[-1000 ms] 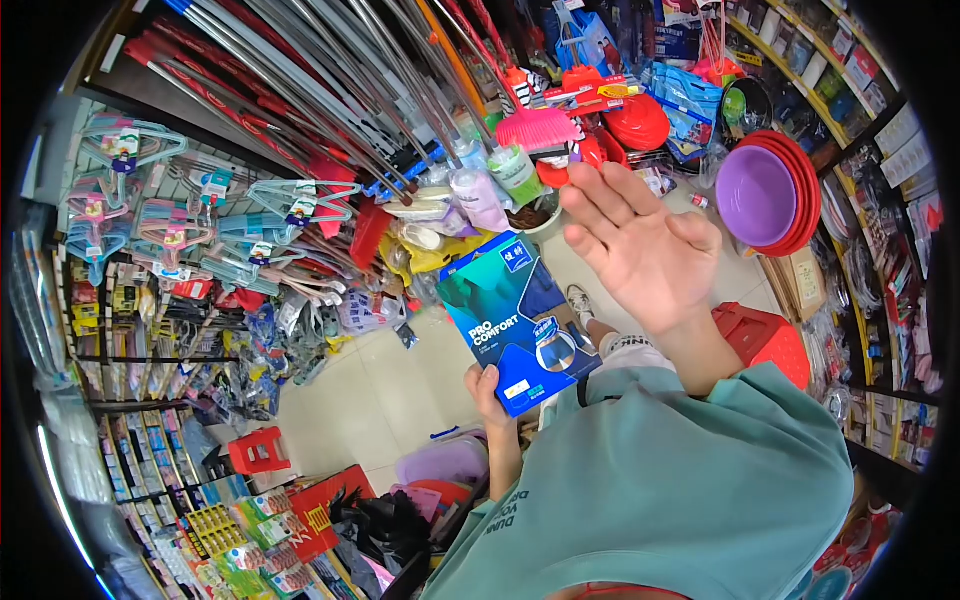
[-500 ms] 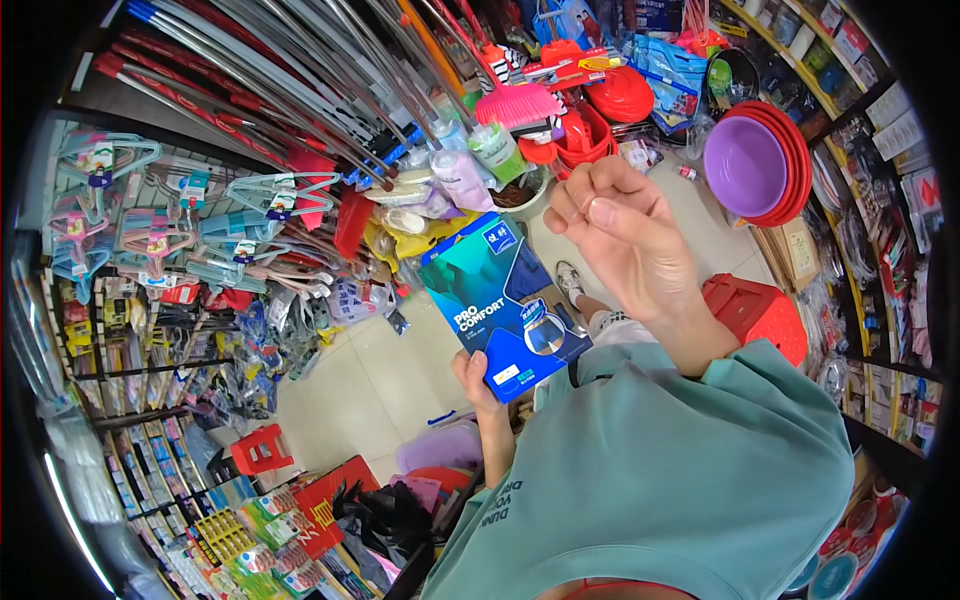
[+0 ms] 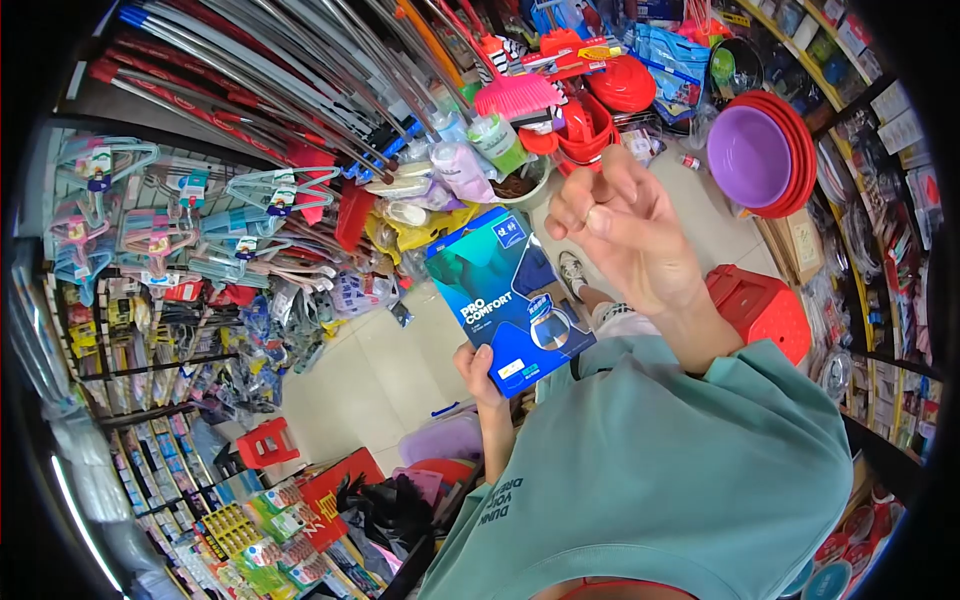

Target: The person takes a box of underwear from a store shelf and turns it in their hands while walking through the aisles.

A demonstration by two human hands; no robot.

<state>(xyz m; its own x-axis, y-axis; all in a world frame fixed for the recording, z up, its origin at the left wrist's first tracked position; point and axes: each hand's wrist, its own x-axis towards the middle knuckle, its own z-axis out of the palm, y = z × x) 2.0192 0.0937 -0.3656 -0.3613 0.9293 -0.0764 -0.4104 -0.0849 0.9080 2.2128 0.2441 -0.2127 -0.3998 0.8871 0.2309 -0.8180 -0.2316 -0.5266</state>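
My left hand (image 3: 482, 374) grips the lower left corner of a flat blue and green box (image 3: 497, 290), its thumb lying on the front face. "PRO COMFORT" is printed there, beside a picture of underwear. The box is tilted, its printed side facing up toward me. My right hand (image 3: 630, 235) is raised to the right of the box, apart from it. Its fingers are curled in and the thumb is bent toward the index finger; I see nothing between them.
Mops and poles (image 3: 300, 80) lean at the upper left, above packs of hangers (image 3: 150, 230). Purple and red basins (image 3: 750, 160) stack at the upper right. A red stool (image 3: 757, 312) stands right of me, another red stool (image 3: 267, 443) lower left. Shelves line both sides of the tiled floor (image 3: 360, 375).
The box has tilted a little and shifted slightly right, still in my left hand. My right hand stays raised and curled, nearly unmoved.
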